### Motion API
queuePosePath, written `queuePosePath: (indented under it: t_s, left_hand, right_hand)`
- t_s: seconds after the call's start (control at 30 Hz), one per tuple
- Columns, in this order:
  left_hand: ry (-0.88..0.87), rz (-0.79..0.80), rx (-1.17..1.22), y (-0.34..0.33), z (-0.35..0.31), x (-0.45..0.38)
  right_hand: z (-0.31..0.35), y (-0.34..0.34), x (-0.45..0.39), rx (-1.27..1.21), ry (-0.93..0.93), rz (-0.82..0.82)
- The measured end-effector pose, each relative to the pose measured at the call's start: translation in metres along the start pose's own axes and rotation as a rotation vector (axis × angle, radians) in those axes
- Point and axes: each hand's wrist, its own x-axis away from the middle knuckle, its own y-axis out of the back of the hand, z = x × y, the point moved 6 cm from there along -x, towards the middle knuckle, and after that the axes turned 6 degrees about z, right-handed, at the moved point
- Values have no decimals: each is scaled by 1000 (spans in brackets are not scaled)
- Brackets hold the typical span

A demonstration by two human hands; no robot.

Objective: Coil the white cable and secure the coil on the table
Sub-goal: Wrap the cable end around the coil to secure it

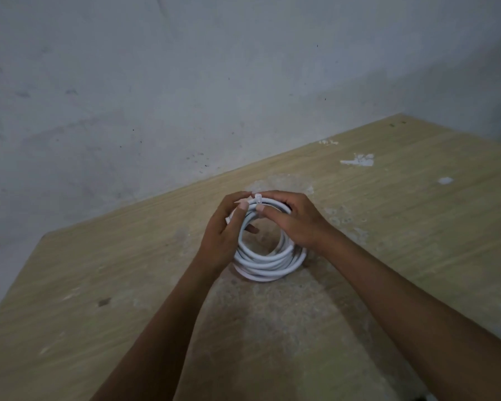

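You are looking down at a pale wood-grain tabletop (417,227), worn and scuffed, with a broad dull patch rubbed into its middle and a few white chipped flecks (357,161) toward its far right corner. The tabletop sits at an angle to you, its far edge running tight along a grey plaster wall (156,82) marked with small dark specks and smudges, and its left corner cut off just short of the wall. The white cable (268,260) is wound into a round coil of several stacked loops near the middle of the tabletop, closer to the far edge than to you, with its near side low against the worn patch and its far side lifted in your hands. Your left hand (223,235) curls its fingers around the left and far side of the coil, thumb laid over the top. Your right hand (297,219) comes in from the right, its thumb and fingers pinching the loops together at the top of the coil, where a short white piece crosses the loops; what that piece is cannot be made out. Bare tabletop spreads wide to the left, to the right and toward you, while the wall closes off the far side just beyond your fingertips
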Motion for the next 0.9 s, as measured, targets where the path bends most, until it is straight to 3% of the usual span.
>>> queuePosePath:
  t_s: [0.27,0.43,0.9]
  left_hand:
    - [28,-44,95,-2,5,-4]
    - [24,-87,87,-2,2,-6]
    - [55,-143,86,-2,2,-9]
  right_hand:
    - [1,3,9,-14,50,-118]
    - [4,6,9,113,130,-165]
    - [2,9,10,87,110,-162]
